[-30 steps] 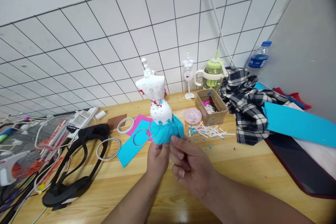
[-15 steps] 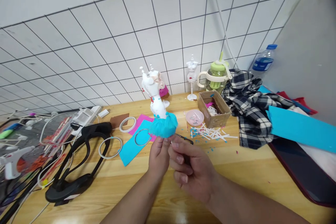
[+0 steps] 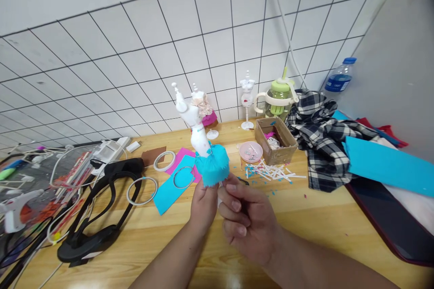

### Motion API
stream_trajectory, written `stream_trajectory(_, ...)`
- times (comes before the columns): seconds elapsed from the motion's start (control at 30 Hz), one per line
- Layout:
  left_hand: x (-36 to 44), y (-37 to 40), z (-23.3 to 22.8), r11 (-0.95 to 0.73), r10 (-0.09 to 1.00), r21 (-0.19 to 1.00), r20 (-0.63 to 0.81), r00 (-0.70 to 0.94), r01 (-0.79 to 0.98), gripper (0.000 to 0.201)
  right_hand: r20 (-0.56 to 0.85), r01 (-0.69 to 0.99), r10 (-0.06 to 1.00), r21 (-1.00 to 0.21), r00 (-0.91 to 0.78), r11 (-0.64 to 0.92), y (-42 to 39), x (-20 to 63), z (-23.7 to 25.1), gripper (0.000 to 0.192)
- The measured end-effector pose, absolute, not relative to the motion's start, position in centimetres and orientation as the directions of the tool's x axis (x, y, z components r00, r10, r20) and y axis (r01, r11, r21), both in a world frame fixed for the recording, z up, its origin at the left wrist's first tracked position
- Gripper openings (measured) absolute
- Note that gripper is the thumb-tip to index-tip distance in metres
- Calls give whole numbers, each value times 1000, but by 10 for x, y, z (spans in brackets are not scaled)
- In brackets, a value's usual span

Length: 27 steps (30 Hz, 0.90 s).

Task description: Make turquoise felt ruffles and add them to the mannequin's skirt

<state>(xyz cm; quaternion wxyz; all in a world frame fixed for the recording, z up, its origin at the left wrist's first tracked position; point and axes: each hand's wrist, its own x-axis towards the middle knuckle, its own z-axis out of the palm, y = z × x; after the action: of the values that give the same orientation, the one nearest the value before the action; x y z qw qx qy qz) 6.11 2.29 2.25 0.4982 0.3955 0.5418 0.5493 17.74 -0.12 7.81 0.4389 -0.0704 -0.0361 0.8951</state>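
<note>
Above the wooden table point(image 3: 305, 230) my two hands hold up a small white mannequin doll point(image 3: 195, 124) wearing a blue tulle skirt point(image 3: 213, 167). My left hand point(image 3: 202, 207) grips the doll from below, under the skirt. My right hand point(image 3: 249, 223) is curled beside it, its fingertips touching the doll's base just under the skirt. The doll leans to the left, its neck knob at the upper left. What sits between the fingers below the skirt is hidden.
Two other mannequins stand by the tiled wall: one in pink point(image 3: 205, 113), one white point(image 3: 247, 99). Tape rings point(image 3: 141, 189), blue and pink foam sheets point(image 3: 169, 185), a pink dish point(image 3: 251, 151), a cardboard box point(image 3: 276, 140), paper scraps, a green cup point(image 3: 280, 97), plaid cloth point(image 3: 325, 140) and a black frame point(image 3: 98, 216) surround the hands.
The doll has turned in my hands from facing me to side-on and now tilts left. The hands stayed in nearly the same spot; the view shifted slightly.
</note>
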Motion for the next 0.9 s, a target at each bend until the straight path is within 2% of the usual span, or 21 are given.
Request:
stream_trajectory(0.07, 62, 23, 27, 137, 969, 972, -171, -178, -191, 29, -175, -725, 749, -189, -639, -663, -3, 176, 80, 21)
stream_trajectory(0.13, 62, 24, 31, 188, 955, 946, -239, -177, -265, 25, -240, -670, 715, -250, -656, -699, -5, 175, 83, 32)
stream_trajectory(0.2, 61, 26, 33, 196, 946, 924, -267, -184, -329, 22, -250, -650, 716, -302, -652, -698, -7, 175, 86, 42)
stream_trajectory(0.33, 58, 31, 34, 129, 973, 907, -194, -127, -401, 38, -210, -633, 769, -461, -604, -622, -7, 178, 89, 33)
stream_trajectory(0.43, 54, 37, 33, 126, 989, 917, -146, -24, -379, 41, -192, -589, 896, -695, -401, -413, -1, 181, 85, 16)
stream_trajectory(0.47, 52, 39, 34, 123, 991, 922, -131, 1, -368, 40, -146, -525, 945, -802, -292, -286, 2, 183, 83, 13)
stream_trajectory(0.53, 47, 44, 34, 97, 995, 935, -98, 15, -341, 36, 40, -253, 992, -967, -116, 10, 9, 185, 78, 14)
stream_trajectory(0.6, 40, 49, 35, 80, 997, 954, -80, 14, -290, 35, 238, 101, 966, -964, -99, 247, 16, 185, 70, 20)
stream_trajectory(0.67, 32, 53, 36, 66, 998, 972, -66, 7, -224, 35, 321, 343, 933, -868, -165, 359, 20, 184, 62, 31)
stream_trajectory(0.77, 23, 55, 39, 36, 999, 993, -39, -20, -113, 38, 327, 442, 919, -806, -222, 394, 21, 181, 51, 44)
stream_trajectory(0.83, 19, 54, 43, 3, 999, 999, -4, -38, -32, 38, 363, 428, 906, -799, -217, 422, 20, 180, 48, 39)
stream_trajectory(0.9, 17, 52, 48, -45, 998, 996, 48, -31, 79, 36, 414, 413, 896, -796, -162, 442, 21, 181, 49, 26)
